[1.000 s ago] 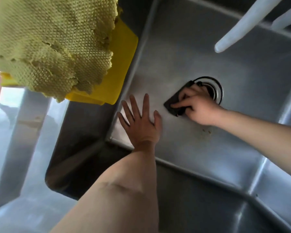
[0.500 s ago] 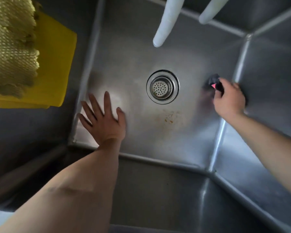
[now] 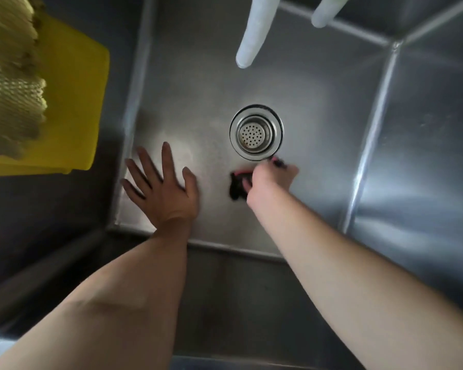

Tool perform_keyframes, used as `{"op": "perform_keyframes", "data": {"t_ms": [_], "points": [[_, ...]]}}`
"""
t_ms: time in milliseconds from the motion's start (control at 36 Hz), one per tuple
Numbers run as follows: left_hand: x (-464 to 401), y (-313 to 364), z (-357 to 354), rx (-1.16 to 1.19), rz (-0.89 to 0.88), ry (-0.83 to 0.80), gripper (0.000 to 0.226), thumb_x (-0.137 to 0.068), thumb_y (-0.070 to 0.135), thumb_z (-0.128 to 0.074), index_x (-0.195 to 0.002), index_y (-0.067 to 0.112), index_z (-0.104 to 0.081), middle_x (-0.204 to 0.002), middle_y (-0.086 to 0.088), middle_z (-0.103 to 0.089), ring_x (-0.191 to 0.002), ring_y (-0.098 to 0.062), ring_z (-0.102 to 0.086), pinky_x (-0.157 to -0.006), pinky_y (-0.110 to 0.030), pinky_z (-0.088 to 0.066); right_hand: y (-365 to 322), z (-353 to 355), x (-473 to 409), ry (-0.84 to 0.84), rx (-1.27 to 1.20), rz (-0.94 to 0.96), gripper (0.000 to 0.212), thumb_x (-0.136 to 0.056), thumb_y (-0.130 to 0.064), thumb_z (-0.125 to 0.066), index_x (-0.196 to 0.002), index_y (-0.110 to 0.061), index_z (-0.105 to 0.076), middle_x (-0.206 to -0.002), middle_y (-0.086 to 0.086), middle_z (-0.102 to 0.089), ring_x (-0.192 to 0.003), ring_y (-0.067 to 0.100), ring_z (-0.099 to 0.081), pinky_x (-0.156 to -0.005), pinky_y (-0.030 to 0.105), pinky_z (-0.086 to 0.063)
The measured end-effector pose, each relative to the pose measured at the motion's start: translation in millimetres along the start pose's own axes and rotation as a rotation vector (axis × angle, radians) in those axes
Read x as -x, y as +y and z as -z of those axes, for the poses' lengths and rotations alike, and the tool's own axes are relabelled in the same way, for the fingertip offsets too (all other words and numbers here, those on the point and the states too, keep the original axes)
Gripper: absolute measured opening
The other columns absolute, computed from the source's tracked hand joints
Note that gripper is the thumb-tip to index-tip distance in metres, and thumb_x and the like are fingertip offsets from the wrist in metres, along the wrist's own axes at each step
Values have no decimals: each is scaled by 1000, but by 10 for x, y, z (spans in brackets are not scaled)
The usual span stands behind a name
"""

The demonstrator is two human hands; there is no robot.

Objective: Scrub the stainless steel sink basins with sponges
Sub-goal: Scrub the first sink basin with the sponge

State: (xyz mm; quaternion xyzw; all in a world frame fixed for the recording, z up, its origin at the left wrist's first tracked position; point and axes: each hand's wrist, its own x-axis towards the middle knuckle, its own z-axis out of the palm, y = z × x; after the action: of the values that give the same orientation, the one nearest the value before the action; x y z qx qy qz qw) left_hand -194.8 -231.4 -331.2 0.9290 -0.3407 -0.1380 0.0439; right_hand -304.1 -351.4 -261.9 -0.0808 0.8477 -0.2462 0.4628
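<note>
On the sink (image 3: 332,108) floor, just below the drain (image 3: 256,132), the right hand (image 3: 270,182) grips a dark sponge (image 3: 237,189). The left hand (image 3: 162,190) lies flat beside it, fingers spread.

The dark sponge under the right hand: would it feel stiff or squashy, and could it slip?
Probably soft: the sponge bunches unevenly under the right hand. Likely light, since the fingers alone hold it. It may slide easily on the smooth steel basin floor.

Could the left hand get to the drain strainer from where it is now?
Probably yes: the left hand lies flat on the basin floor, with only bare steel between it and the drain strainer.
</note>
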Motion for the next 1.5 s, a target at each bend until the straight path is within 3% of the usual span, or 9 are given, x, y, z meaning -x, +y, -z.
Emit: {"op": "perform_keyframes", "data": {"t_ms": [222,306,444,639,833,1028,1139,1306,1500], "points": [[3,-23,-2,-23,-9,9,68,-95,53,-36,-157,44,-8,-168,-7,-7,-154,-34,-2,-120,-61,-8,-924,-273,-84,-206,-166,49,17,-95,-4,-45,-101,-20,-48,-119,12,-59,-100,37,-64,-71,54,-59],[1,-36,-18,-25,-16,29,69,-95,52,-38,-157,43,-9,-168,-8,-9,-154,-34,-4,-120,-60,-8,-1116,24,-207,-260,-87,223,27,-85,4,-49,-93,-22,-53,-104,6,-66,-88,27,-69,-62,51,-61],[1,-64,-50,-27,-26,51,68,-96,53,-36,-157,43,-8,-167,-8,-12,-154,-35,-7,-119,-61,-11,-1093,835,-503,-61,452,653,14,-67,-13,-57,-70,-25,-52,-68,-9,-54,-65,23,-58,-61,50,-57],[3,-47,-29,-16,-26,43,67,-96,52,-35,-157,43,-8,-167,-8,-11,-154,-35,-6,-120,-61,-10,-403,1515,-966,61,1140,643,18,-83,-22,-63,-99,-19,-57,-96,9,-70,-90,34,-67,-68,31,-41],[14,-23,5,-1,-15,-1,68,-96,52,-36,-157,43,-7,-168,-7,-7,-154,-35,-3,-120,-60,-6,-291,705,-674,-24,547,413,18,-81,-22,-62,-95,-24,-50,-87,0,-65,-84,32,-68,-75,51,-60],[6,-4,16,-13,-5,-6,68,-96,53,-34,-157,44,-7,-167,-8,-8,-154,-35,-3,-120,-61,-5,-820,-73,-382,-367,175,188,23,-87,-3,-59,-99,-22,-52,-110,12,-66,-93,35,-71,-61,40,-61],[10,-18,7,-17,-11,1,68,-95,53,-34,-157,44,-7,-168,-8,-8,-154,-35,-3,-120,-61,-6,-1135,8,-444,-514,190,171,29,-84,2,-58,-103,-20,-55,-90,9,-68,-83,29,-73,-67,40,-60],[2,-79,-79,-23,-25,31,70,-94,55,-33,-157,45,-5,-167,-6,-7,-153,-35,-5,-119,-61,-8,-1692,280,-821,-156,360,622,17,-77,-3,-62,-71,-19,-60,-63,-5,-56,-55,9,-54,-48,16,-41],[-11,-63,-89,-19,-29,44,70,-94,53,-34,-157,44,-7,-167,-7,-8,-153,-35,-5,-119,-61,-8,-2147,-147,-1320,45,1070,1181,43,-92,-14,-51,-131,-28,-62,-133,12,-50,-123,35,-48,-101,40,-43]]}}
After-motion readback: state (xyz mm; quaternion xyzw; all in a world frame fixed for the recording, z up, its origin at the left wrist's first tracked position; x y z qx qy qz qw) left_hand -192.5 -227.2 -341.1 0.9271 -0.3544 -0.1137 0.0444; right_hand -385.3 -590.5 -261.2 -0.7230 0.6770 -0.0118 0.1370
